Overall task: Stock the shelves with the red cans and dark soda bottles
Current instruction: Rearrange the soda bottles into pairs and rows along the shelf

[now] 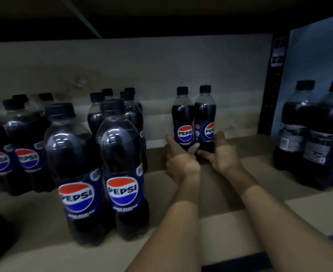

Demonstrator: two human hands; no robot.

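Placement step: left hand (178, 160) curls round one upright dark soda bottle (182, 118), right hand (221, 154) round the touching second bottle (205, 116), both deep on the shelf (250, 146); next, likely, seat squarely and loosen fingers

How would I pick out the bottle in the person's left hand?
On the cardboard-lined shelf, find the gap between the bottle rows at left and the larger bottles at right. Two bottles are held upright there, side by side. The left hand grips the left bottle, whose Pepsi logo faces squarely forward.
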